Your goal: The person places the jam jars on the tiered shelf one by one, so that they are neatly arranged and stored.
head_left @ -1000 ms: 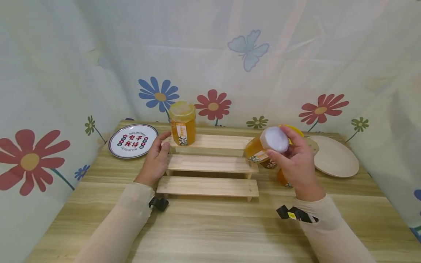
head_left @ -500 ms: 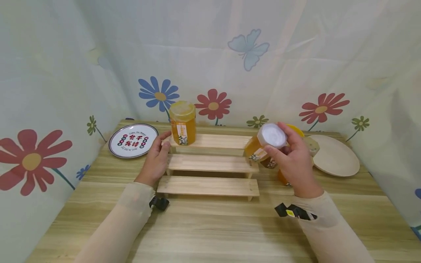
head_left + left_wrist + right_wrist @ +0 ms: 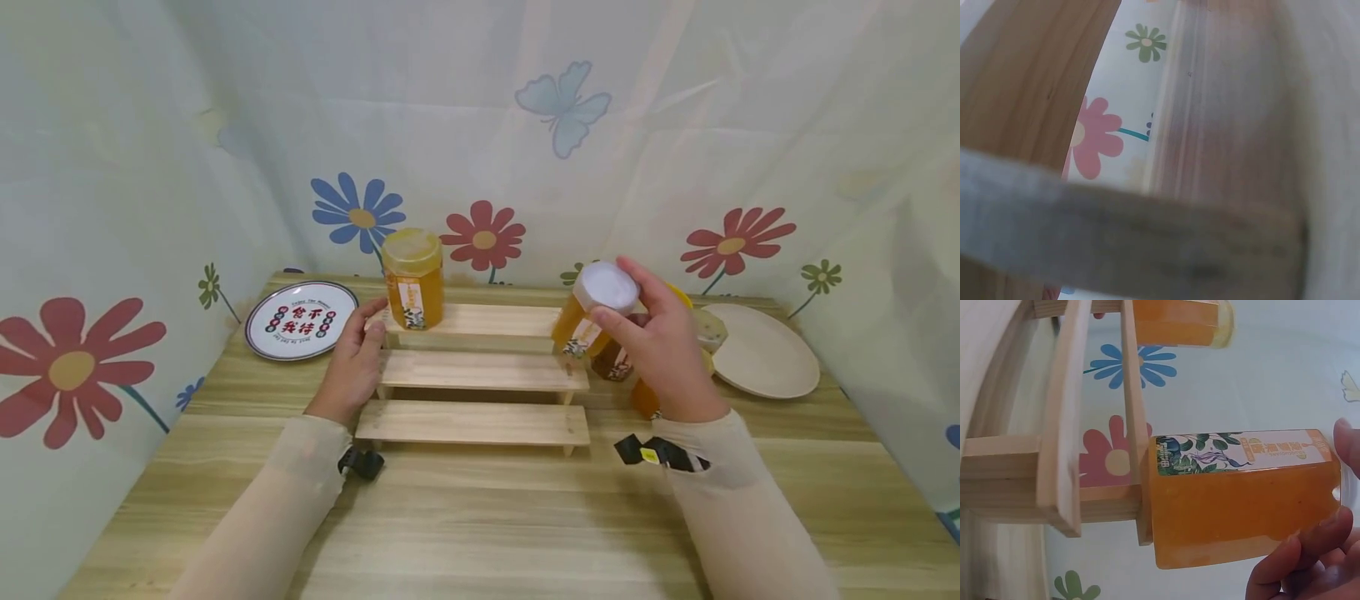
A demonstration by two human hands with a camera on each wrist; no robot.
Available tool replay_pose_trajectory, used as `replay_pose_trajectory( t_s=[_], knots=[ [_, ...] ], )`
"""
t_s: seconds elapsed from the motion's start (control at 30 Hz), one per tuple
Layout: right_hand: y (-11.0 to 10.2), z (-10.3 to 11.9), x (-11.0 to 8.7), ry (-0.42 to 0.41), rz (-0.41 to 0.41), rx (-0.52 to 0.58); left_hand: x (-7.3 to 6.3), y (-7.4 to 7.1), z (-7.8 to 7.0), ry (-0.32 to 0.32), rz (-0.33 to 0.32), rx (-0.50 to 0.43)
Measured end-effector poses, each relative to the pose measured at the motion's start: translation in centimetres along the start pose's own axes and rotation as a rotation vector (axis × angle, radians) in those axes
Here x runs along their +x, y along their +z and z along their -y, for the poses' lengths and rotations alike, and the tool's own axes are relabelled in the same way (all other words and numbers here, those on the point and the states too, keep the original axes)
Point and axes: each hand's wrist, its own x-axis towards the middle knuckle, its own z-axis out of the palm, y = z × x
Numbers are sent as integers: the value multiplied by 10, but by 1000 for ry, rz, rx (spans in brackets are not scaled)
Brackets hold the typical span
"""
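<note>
My left hand [image 3: 347, 365] grips the left end of a three-step wooden rack [image 3: 480, 369], by its top step. On that step's left end stands an amber honey jar [image 3: 416, 293] with a yellowish lid. My right hand [image 3: 663, 354] holds a second honey jar [image 3: 574, 330] near its white lid, thumb and fingers around it. This jar is slightly tilted, its base at the right end of the top step. The right wrist view shows the held jar [image 3: 1241, 509] with its base against or just over the step's edge; contact is unclear. The left wrist view shows mostly rack boards [image 3: 1035, 81].
Behind my right hand are a darker jar [image 3: 613, 363], an orange jar [image 3: 645, 400] and a yellow lid [image 3: 681, 296], partly hidden. A pale lidded container [image 3: 709, 328] stands by a beige plate [image 3: 772, 354]. A printed white plate [image 3: 302, 321] lies left. A floral curtain [image 3: 480, 125] hangs behind.
My right hand has moved the white-lidded jar left and up toward the top step, and the jar has become more upright. The left hand stays on the rack.
</note>
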Motion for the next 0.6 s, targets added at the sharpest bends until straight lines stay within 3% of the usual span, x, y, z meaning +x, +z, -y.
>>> replay_pose_trajectory(
  t_s=[0.37,0.6],
  knots=[
    [8,2,17,40,63,91,0,0,1,-1,6,-11],
    [13,2,19,73,43,152,1,-1,1,0,6,-5]
  ],
)
